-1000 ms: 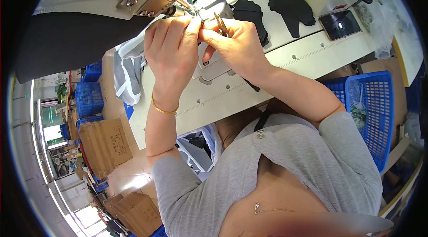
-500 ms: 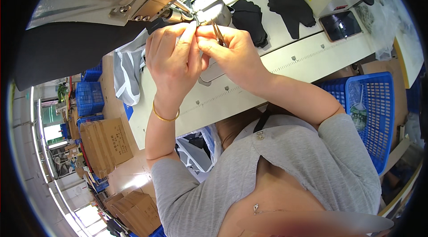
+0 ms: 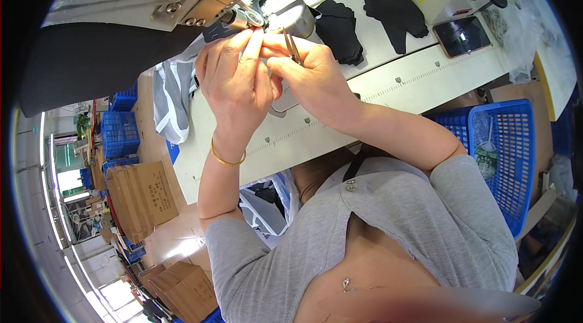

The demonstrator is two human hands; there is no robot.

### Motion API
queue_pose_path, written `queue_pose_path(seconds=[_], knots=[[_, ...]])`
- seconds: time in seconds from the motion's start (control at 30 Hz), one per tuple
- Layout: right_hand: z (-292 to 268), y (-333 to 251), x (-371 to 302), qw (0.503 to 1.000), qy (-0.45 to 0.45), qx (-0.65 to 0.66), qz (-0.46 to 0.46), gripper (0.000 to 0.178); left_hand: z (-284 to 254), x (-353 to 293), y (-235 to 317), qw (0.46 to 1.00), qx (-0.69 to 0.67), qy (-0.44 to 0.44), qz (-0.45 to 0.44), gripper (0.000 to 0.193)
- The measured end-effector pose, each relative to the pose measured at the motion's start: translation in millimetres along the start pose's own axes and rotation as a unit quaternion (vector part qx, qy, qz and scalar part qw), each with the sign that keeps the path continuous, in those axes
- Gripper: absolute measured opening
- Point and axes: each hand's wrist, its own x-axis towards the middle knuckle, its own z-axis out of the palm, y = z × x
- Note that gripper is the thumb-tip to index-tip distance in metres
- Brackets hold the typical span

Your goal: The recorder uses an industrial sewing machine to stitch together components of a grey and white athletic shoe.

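Note:
Both of my hands are raised together at the sewing machine (image 3: pixel 209 4), close under its presser foot area. My left hand (image 3: pixel 234 74) is closed in a pinch, fingertips up against the metal parts there; what it pinches is hidden. Beside it, my right hand (image 3: pixel 310 71) is closed around slim, two-pronged metal tweezers (image 3: pixel 293 49), whose prongs point up and away. The fingertips of my right hand meet those of the left, and anything small between them cannot be made out. Black fabric (image 3: pixel 103 61) hangs at the left of the machine.
Black cut fabric pieces (image 3: pixel 340 31) and another black stack (image 3: pixel 395 16) lie on the white table (image 3: pixel 243 162), near a phone (image 3: pixel 461 37). White-and-grey material (image 3: pixel 173 101) drapes over the left edge. A blue basket (image 3: pixel 504 165) stands right; cardboard boxes (image 3: pixel 143 198) are left.
My hands have shifted slightly left, and my fingertips sit closer to the machine parts. The right hand keeps hold of the tweezers. The whole view has shifted a little.

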Motion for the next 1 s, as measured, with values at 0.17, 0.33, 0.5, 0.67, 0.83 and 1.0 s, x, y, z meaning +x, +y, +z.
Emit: queue_pose_path(seconds=[0.17, 0.33, 0.5, 0.67, 0.83, 1.0], knots=[[3, -4, -3, 1.0, -0.006, 0.003, 0.001, 0.017, 0, -2, 1, 1.0, 0.0, 0.0, -0.004, 0.028], [-2, -5, -3, 1.0, -0.023, -0.004, 0.006, 0.025, 11, -13, -8, 0.999, -0.035, 0.031, -0.014, 0.037], [-24, -4, -16, 0.996, 0.018, -0.086, -0.028, 0.025, 31, -31, -10, 0.995, 0.006, 0.093, -0.037, 0.063], [-36, -20, -22, 0.99, 0.021, -0.138, -0.007, 0.029, 44, -25, -13, 0.994, 0.025, 0.066, -0.089, 0.073], [-43, -15, -29, 0.967, -0.039, -0.244, 0.054, 0.022, 55, -16, -33, 0.995, 0.027, 0.063, -0.078, 0.052], [-40, 5, -30, 0.939, -0.109, -0.317, -0.078, 0.018, 52, -16, -57, 0.993, -0.02, 0.077, -0.092, 0.026]])
